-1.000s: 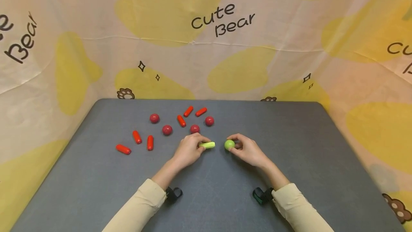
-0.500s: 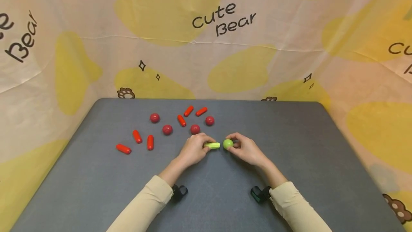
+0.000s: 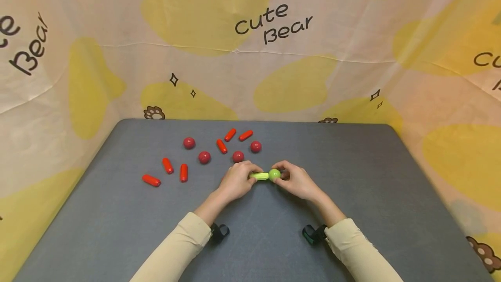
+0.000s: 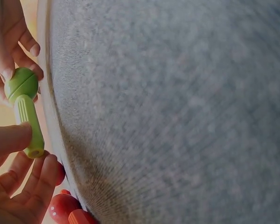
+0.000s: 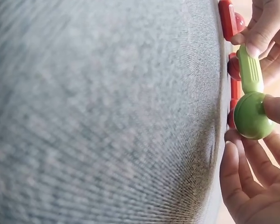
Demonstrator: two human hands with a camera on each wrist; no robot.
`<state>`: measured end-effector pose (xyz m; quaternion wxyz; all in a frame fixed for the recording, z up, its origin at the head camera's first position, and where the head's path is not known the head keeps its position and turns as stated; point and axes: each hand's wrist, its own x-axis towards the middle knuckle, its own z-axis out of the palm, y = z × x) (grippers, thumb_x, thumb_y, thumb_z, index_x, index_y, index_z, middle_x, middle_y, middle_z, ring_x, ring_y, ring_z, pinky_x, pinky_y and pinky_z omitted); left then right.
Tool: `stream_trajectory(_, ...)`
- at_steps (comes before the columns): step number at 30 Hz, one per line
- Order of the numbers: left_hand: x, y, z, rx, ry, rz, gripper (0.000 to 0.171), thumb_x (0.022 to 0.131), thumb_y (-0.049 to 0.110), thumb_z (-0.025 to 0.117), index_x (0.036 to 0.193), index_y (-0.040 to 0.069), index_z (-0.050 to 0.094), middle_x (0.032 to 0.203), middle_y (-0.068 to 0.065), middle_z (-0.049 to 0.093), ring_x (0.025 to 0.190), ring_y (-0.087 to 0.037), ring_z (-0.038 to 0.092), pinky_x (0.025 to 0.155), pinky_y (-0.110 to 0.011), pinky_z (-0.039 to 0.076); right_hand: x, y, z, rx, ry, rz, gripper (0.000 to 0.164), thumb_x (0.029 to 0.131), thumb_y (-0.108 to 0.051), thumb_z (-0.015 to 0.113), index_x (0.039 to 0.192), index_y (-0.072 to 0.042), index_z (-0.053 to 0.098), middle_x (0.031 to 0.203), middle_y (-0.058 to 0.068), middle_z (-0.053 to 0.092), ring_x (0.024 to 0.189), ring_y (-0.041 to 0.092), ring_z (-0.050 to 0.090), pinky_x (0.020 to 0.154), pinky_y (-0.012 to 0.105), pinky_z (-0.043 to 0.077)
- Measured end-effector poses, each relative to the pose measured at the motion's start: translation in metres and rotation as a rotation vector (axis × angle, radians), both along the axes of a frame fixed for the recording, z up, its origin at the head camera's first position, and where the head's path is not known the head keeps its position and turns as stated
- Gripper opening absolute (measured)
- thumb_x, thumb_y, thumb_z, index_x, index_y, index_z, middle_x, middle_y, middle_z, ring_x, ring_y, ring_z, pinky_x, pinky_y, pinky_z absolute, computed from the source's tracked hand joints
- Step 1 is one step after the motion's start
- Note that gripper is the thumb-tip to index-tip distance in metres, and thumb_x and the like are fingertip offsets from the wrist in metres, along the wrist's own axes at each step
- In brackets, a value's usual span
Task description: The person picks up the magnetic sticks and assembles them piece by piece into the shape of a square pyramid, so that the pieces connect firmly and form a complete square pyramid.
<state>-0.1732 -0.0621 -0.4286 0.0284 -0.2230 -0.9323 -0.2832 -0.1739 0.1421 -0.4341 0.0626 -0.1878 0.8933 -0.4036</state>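
Observation:
My left hand (image 3: 236, 180) pinches a lime-green ridged plastic stick (image 3: 260, 176) between thumb and fingers. Opposite it, my right hand (image 3: 297, 180) holds a green ball (image 3: 275, 174) by its sides. The stick's right end meets the ball. In the left wrist view the stick (image 4: 30, 122) and the ball (image 4: 21, 85) stand in line, touching; a seam runs around the ball. The right wrist view shows the ball (image 5: 253, 115) against the stick's end (image 5: 250, 70). Whether they are joined firmly, I cannot tell.
Beyond the left hand lie several red balls (image 3: 204, 157) and several orange-red sticks (image 3: 184, 172), spread over the left and back of the grey table (image 3: 352, 160). A patterned cloth (image 3: 211, 21) surrounds the table at the back and sides.
My left hand has moved right with the green stick, and my right hand slightly left with the green ball. The gap between stick and ball has closed; they now touch.

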Motion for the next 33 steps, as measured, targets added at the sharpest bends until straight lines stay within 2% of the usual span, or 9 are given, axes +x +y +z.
stream_trajectory(5,-0.001,0.0,0.0,-0.023,-0.007,-0.013,0.023,0.077,0.003,0.069,0.097,0.015,0.072,0.089,0.002,0.065,0.072,-0.011,0.055,0.065,-0.029,0.045,-0.002,0.0,-0.002,0.072,0.065,0.05,0.032,0.084,-0.014,0.067,0.114,-0.008,0.061,0.102,0.004,0.063,0.083,0.015,0.059,0.072,0.03,0.048)
stream_trajectory(10,-0.002,0.0,0.0,-0.047,-0.018,-0.025,0.023,0.077,0.004,0.069,0.096,0.015,0.072,0.088,0.003,0.065,0.074,-0.011,0.056,0.067,-0.03,0.046,-0.002,-0.001,-0.002,0.108,0.066,0.05,0.03,0.083,-0.015,0.068,0.112,-0.009,0.063,0.099,0.004,0.061,0.081,0.016,0.057,0.071,0.028,0.046)
stream_trajectory(23,-0.005,-0.002,-0.002,-0.045,-0.045,-0.032,0.022,0.076,0.005,0.069,0.095,0.015,0.072,0.086,0.004,0.064,0.075,-0.011,0.056,0.067,-0.03,0.045,-0.003,0.0,-0.003,0.109,0.087,0.057,0.028,0.082,-0.015,0.068,0.11,-0.009,0.064,0.097,0.004,0.061,0.081,0.016,0.057,0.071,0.028,0.045)
stream_trajectory(28,-0.008,-0.008,0.003,-0.032,-0.037,-0.009,0.019,0.077,0.01,0.07,0.094,0.016,0.072,0.086,0.005,0.065,0.074,-0.009,0.059,0.064,-0.028,0.047,-0.003,0.0,-0.003,0.103,0.068,0.049,0.029,0.082,-0.015,0.068,0.11,-0.009,0.064,0.099,0.004,0.061,0.083,0.016,0.057,0.073,0.029,0.046)
stream_trajectory(33,-0.016,-0.016,0.012,0.074,-0.022,0.068,0.019,0.076,0.013,0.072,0.095,0.015,0.071,0.086,0.002,0.065,0.078,-0.013,0.061,0.067,-0.031,0.047,-0.003,0.0,-0.003,0.102,0.073,0.048,0.03,0.082,-0.015,0.068,0.111,-0.009,0.064,0.1,0.004,0.061,0.083,0.016,0.057,0.073,0.029,0.046)
